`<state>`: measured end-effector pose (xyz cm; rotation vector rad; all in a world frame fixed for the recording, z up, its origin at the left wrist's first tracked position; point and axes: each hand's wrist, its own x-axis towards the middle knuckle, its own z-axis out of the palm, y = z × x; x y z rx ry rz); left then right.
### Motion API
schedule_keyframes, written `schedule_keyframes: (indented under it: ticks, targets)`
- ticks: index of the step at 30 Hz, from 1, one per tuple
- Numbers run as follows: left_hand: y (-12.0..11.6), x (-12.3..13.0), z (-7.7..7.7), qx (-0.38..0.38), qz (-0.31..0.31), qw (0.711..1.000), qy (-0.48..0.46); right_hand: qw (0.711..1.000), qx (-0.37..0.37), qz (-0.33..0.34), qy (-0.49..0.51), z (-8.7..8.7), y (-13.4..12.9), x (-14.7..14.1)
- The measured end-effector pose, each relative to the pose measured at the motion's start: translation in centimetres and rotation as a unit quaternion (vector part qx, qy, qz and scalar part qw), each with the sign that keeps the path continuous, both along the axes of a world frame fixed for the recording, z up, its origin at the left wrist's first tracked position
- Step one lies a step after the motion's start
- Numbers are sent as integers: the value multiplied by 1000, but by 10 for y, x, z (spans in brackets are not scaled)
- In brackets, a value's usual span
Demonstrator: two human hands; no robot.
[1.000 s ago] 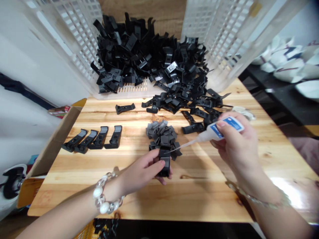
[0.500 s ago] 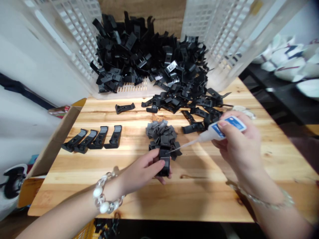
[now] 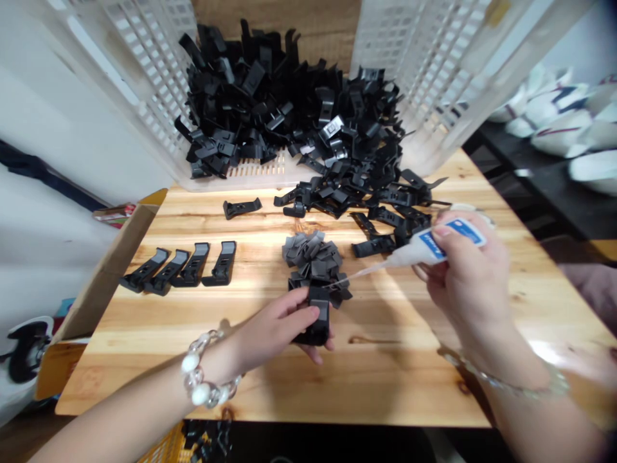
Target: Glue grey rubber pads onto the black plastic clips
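While four gray-padded black clips (image 3: pixel 225 263) lie in a row, you grip another clip (image 3: pixel 322 331) in your left hand (image 3: pixel 272 328) above the wooden table (image 3: pixel 366 386), your right hand (image 3: pixel 475 283) holding a fine-nozzled squeeze bottle (image 3: pixel 431 247) beside it; loose gray pads (image 3: pixel 311 254) and a crateful (image 3: pixel 231 184) of apparently unpadded clips (image 3: pixel 270 96) await.

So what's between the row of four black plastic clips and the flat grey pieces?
Only bare wooden tabletop between the clips and the pieces, in the head view.
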<state>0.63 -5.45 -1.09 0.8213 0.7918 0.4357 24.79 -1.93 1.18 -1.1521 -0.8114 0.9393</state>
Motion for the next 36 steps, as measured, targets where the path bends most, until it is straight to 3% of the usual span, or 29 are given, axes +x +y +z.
schedule_keyframes:
  ticks: [8,17,36]
  targets:
    - [1,1,5,-49,18,999,1,999,2,10,-34,-4,-5,-1]
    - [0,1,6,-53,16,998,6,998,-3,11,-59,-9,-5,3]
    - [1,3,8,-58,24,998,18,999,-7,11,-41,-2,-5,0]
